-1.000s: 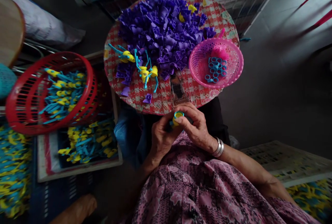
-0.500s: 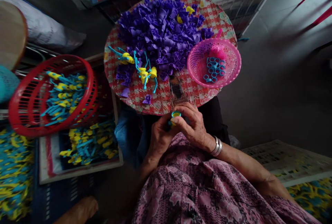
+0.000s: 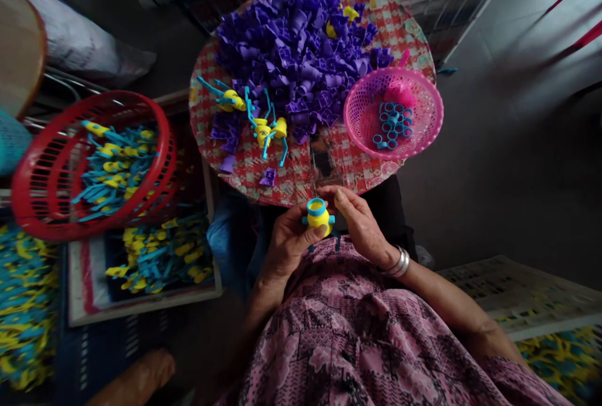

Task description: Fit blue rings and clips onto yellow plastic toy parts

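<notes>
My left hand (image 3: 289,236) grips a small yellow plastic toy body (image 3: 320,223), its thumb pressed on the front. A blue ring (image 3: 316,206) sits around the body's top opening, and blue arm pieces stick out at the sides. Just right of the toy, my right hand (image 3: 362,224) is off the ring, with its fingers stretched out and nothing seen in them. On the round table ahead, several yellow bodies with blue limbs (image 3: 263,133) lie near a large heap of purple plastic pieces (image 3: 296,48).
A pink basket (image 3: 352,127) with loose blue rings (image 3: 391,118) stands at the right of the checkered table (image 3: 296,189). Left of the table, a red basket (image 3: 28,205) and a crate (image 3: 141,312) hold yellow-and-blue toys. Another crate (image 3: 527,287) is at lower right.
My right hand has moved off the ring to the right, and its fingers have straightened. The toy body now shows more fully in my left hand. The view has shifted slightly.
</notes>
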The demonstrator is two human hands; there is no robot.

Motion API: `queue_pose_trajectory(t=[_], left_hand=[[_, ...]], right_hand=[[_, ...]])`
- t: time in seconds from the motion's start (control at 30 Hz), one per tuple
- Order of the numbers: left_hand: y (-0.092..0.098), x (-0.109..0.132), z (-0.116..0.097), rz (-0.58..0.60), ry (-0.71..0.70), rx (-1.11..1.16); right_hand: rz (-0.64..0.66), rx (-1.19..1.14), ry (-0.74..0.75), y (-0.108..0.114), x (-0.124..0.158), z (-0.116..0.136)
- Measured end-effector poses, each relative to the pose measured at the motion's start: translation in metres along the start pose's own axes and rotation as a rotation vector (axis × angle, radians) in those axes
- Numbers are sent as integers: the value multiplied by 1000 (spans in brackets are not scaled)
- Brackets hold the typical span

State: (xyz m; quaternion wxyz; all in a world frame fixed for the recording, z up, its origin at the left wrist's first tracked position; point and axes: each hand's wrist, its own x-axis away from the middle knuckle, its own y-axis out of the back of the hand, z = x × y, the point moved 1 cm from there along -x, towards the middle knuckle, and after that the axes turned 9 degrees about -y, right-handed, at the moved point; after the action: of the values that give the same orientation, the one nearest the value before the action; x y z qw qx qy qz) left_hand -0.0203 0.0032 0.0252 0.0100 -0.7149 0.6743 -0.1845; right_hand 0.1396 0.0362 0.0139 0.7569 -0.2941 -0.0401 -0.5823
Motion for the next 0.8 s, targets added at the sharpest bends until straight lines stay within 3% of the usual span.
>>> queue_pose_trajectory(t=[0.13, 0.23, 0.37, 0.6, 0.73, 0.8], left_hand=[[1, -9, 2, -57, 9, 60], [2, -19, 5, -97, 100, 133], [3, -25, 14, -160, 162, 214], [8, -37, 25, -250, 158, 296], [17, -56, 34, -250, 185, 291], [19, -68, 39, -197, 213, 287]], right_hand=[[-69, 164, 137, 13, -13, -19], [-131, 405, 307, 25, -23, -30], [-133, 558, 415, 32, -27, -35], [61, 927, 683, 34, -31, -31], [173, 1068, 677, 36, -48, -28], [161, 1047, 630, 33, -60, -26]])
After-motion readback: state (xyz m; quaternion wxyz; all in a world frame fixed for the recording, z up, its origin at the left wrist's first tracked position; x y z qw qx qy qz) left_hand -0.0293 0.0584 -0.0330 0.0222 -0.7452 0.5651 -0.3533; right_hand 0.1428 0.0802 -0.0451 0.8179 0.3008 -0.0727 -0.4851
